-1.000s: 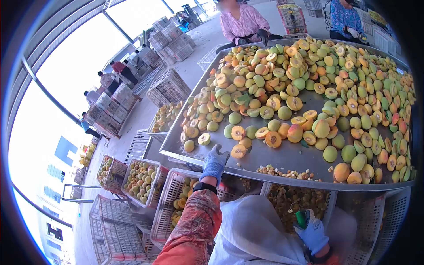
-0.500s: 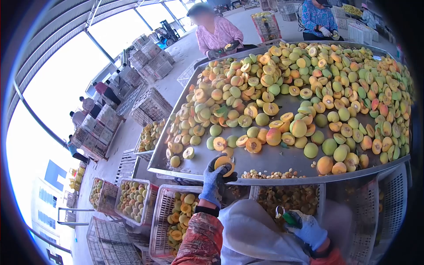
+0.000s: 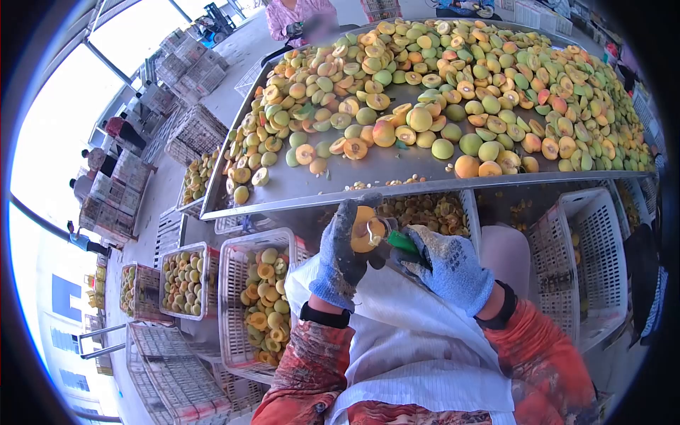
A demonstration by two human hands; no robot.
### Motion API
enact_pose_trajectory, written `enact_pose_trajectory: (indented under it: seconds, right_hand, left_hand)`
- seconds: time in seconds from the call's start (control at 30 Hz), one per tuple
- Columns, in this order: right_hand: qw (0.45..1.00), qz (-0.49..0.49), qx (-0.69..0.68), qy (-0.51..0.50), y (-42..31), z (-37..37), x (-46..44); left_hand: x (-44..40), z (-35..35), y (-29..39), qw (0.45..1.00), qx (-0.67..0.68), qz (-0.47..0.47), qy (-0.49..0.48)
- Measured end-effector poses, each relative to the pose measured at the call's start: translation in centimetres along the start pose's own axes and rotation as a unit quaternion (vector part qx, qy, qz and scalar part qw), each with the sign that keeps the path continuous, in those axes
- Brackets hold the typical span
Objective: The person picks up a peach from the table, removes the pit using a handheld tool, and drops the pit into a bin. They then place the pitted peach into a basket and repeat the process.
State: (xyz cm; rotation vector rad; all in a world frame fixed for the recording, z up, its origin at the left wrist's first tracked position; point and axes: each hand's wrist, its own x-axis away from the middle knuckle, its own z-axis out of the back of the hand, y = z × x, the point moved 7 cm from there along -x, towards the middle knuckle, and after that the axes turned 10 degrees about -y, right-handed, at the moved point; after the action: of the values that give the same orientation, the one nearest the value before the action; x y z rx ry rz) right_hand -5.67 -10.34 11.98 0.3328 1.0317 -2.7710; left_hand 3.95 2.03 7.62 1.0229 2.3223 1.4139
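Note:
My left hand [image 3: 336,261], in a blue glove with dark-coated fingers, is closed around a halved yellow peach [image 3: 363,228] with its cut face towards me. My right hand [image 3: 453,273], in a similar soiled glove, grips the green handle of a pitting tool [image 3: 403,242]. The tool's curved metal loop is at the peach's cut face, over its centre; whether it has sunk into the flesh I cannot tell. Both hands are just off the near edge of a metal table [image 3: 297,200], above my white apron [image 3: 404,319]. Halved and whole peaches [image 3: 420,119] are heaped on the table.
A crate of peach halves [image 3: 265,301] stands at my left, with another peach crate [image 3: 185,280] beyond it. Below the table edge lies a container of brownish pieces [image 3: 432,212]. A white crate [image 3: 591,241] stands at right. A co-worker in pink [image 3: 297,21] is across the table.
My left hand has brought the peach half from over the table edge towards my body. My right hand has risen from my lap, bringing the tool to the peach. The view has tilted down.

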Motion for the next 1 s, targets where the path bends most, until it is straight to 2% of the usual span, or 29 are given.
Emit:
enact_pose_trajectory:
  seconds: [0.03,0.07,0.1,0.17,0.2,0.27,0.3,0.37,0.4,0.43,0.47,0.5,0.53,0.57,0.6,0.67,0.77,0.8,0.83,0.87,0.9,0.93,0.97,1.0]
  right_hand:
    - [1.0,-0.003,0.006,-0.01,-0.4,-0.1,0.1]
    - [1.0,-0.005,0.01,-0.022,-0.6,-0.2,0.3]
    - [1.0,-0.003,0.011,-0.021,-0.7,-0.3,0.5]
    - [0.996,0.051,0.051,0.046,-1.6,0.1,0.9]
    - [0.996,0.054,0.052,0.049,-1.8,0.2,1.2]
    - [0.997,0.042,0.068,0.011,-1.9,-0.2,1.7]
    - [0.995,0.055,0.077,0.022,-2.4,0.1,1.7]
    - [0.999,0.003,0.014,-0.051,-1.9,-0.6,1.7]
    - [0.999,0.02,0.026,-0.043,-1.8,-1.0,2.0]
    - [0.999,0.028,-0.028,-0.037,-0.9,-1.8,2.3]
    - [0.995,0.033,-0.082,-0.035,-0.9,-1.6,2.1]
    - [0.996,0.041,-0.073,-0.035,-1.1,-1.0,2.2]
    - [0.91,-0.102,-0.374,-0.145,0.3,-2.5,2.7]
    - [0.705,-0.236,-0.626,-0.237,-0.1,-4.7,4.1]
    - [0.66,-0.261,-0.661,-0.244,-0.3,-5.1,4.3]
    - [0.671,-0.252,-0.652,-0.246,-0.1,-4.9,4.1]
    - [0.688,-0.237,-0.643,-0.24,1.0,-5.7,3.7]
    - [0.825,-0.218,-0.49,-0.178,2.2,-5.0,3.3]
    - [0.924,-0.189,-0.315,-0.107,2.9,-4.2,3.1]
    - [0.999,-0.028,0.015,0.032,1.4,-3.0,3.1]
    - [0.999,-0.029,0.014,0.033,1.6,-3.4,3.1]
    - [0.986,-0.073,-0.146,-0.033,2.6,-4.9,3.0]
    - [0.942,-0.112,-0.302,-0.096,2.0,-5.4,2.6]
    - [0.809,-0.209,-0.512,-0.197,1.3,-5.6,3.3]
  left_hand:
    - [0.3,-0.2,0.0,0.999,-0.03,-0.006,0.017]
    - [-0.1,0.9,0.0,0.97,-0.226,-0.091,0.016]
    - [0.2,1.1,-0.3,0.969,-0.227,-0.092,0.017]
    - [0.7,1.4,-0.5,0.967,-0.24,-0.081,0.024]
    - [1.5,0.1,0.3,0.966,-0.242,-0.084,0.023]
    - [2.8,-2.5,0.7,0.998,-0.054,0.004,0.013]
    - [2.8,-2.8,0.9,0.994,-0.1,-0.031,0.035]
    - [2.9,-2.3,0.3,0.994,-0.075,-0.058,0.046]
    - [3.1,-2.7,0.6,0.993,-0.093,-0.052,0.054]
    - [3.4,-3.1,0.5,0.991,-0.109,-0.043,0.065]
    - [3.1,-3.4,0.3,0.993,-0.066,-0.076,0.064]
    - [3.0,-3.5,0.4,0.992,-0.052,-0.1,0.056]
    - [2.9,-3.6,0.3,0.992,-0.057,-0.101,0.059]
    - [3.0,-4.0,0.5,0.991,-0.062,-0.099,0.064]
    - [3.0,-3.9,0.3,0.991,-0.059,-0.105,0.065]
    - [2.2,-3.4,-0.1,0.982,-0.126,-0.124,0.069]
    - [0.5,-1.3,-2.2,0.976,-0.155,-0.128,0.081]
    - [0.2,-1.0,-2.1,0.968,-0.202,-0.121,0.09]
    - [-0.1,-0.7,-2.1,0.967,-0.203,-0.122,0.089]
    - [-0.5,-0.3,-2.8,0.974,-0.192,-0.08,0.092]
    - [-0.6,-0.1,-3.5,0.978,-0.18,-0.037,0.094]
    - [-0.6,-0.1,-3.6,0.978,-0.184,-0.034,0.091]
    - [-0.5,-0.1,-3.6,0.983,-0.157,-0.039,0.092]
    - [-0.5,-0.2,-3.5,0.986,-0.131,-0.042,0.091]
